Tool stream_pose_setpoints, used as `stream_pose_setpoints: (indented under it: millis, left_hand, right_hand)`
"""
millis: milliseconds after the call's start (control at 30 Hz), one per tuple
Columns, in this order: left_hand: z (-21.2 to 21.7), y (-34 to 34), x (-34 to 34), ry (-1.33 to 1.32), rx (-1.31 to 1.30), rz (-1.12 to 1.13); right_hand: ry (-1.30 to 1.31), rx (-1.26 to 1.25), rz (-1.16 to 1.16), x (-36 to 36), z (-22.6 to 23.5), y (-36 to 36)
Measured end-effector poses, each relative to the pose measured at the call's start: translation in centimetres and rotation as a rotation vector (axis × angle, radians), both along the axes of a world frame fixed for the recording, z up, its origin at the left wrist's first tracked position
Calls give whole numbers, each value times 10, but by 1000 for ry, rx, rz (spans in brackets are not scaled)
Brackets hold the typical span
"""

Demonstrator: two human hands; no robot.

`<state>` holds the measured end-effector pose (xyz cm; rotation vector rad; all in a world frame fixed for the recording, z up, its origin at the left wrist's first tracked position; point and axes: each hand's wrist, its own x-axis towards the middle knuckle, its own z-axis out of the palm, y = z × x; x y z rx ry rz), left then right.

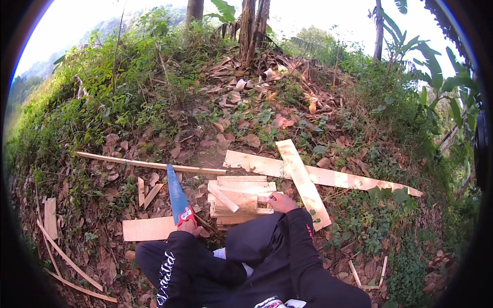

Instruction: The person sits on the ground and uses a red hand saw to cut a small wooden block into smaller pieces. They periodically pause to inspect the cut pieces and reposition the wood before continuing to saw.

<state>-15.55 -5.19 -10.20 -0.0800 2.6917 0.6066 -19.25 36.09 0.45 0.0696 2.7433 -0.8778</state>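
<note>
My left hand (189, 227) is wrapped round the red and white handle of a handsaw (177, 195). Its blue blade points away from me, the tip lying over a long thin wooden strip (149, 163). Under the handle end lies a short, wide board (146, 229). In front of my knees is a stack of cut wooden pieces (239, 186), with a small slat (223, 197) slanting across its top. At the stack's right edge my right hand (281, 202) has its fingers drawn together by a small pale piece; whether it grips this is too small to tell.
A plank (307, 185) crosses over a long, tapering board (354, 182) right of the stack. Thin offcuts (69, 262) lie at the left, more slats (367, 286) at the lower right. Dry leaves and plants cover the sloping ground, with tree trunks (251, 31) behind.
</note>
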Motion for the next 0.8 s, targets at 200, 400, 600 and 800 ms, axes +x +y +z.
stream_pose_setpoints:
  millis: [200, 400, 600, 800]
  left_hand:
    - [13, 5, 2, 19, 46, -47]
    - [6, 7, -2, 45, -15, -66]
    - [-2, 0, -2, 103, 38, -85]
    - [7, 6, -2, 103, 13, -110]
  right_hand:
    - [-10, -30, -10, -1, -6, 7]
    - [25, -11, -6, 0, -12, 10]
    - [51, -27, -39, 3, 4, 1]
    - [25, -65, -52, 4, 4, 5]
